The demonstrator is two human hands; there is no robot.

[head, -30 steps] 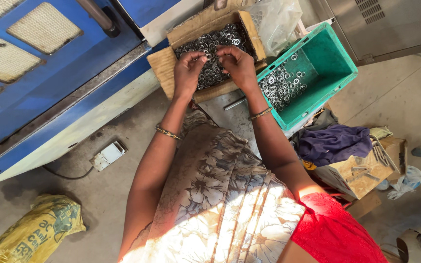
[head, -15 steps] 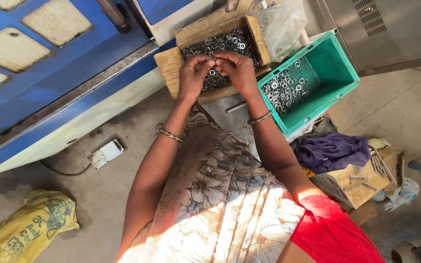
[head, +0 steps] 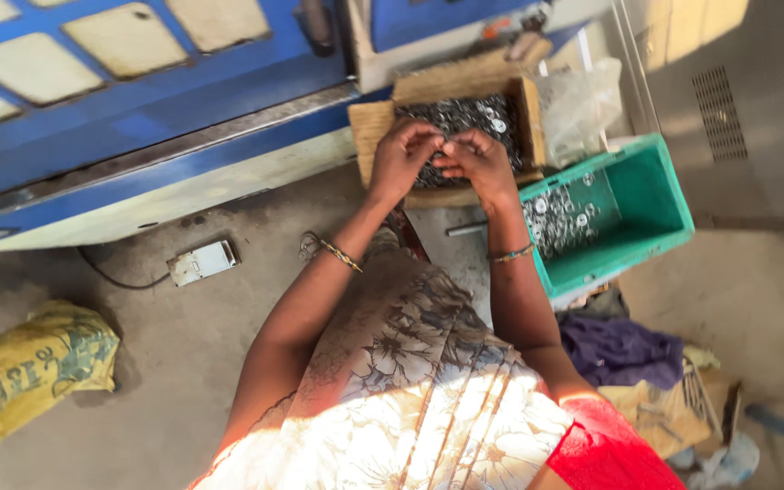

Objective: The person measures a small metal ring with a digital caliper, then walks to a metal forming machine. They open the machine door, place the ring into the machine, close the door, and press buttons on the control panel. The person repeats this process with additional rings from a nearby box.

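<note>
Both hands now pinched together over the shallow wooden box of small dark metal rings (head: 465,118), fingertips meeting. Left hand (head: 401,154) & right hand (head: 478,163) closer than 0.5 s ago; what's pinched — can't tell. Green plastic crate (head: 655,195) w/ shiny washers sits at right.

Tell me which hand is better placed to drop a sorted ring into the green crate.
Right, probably. The right hand is on the side of the green crate, which sits just beside that forearm. The left hand is over the wooden box of rings, farther away, and would have to cross over the right.
</note>
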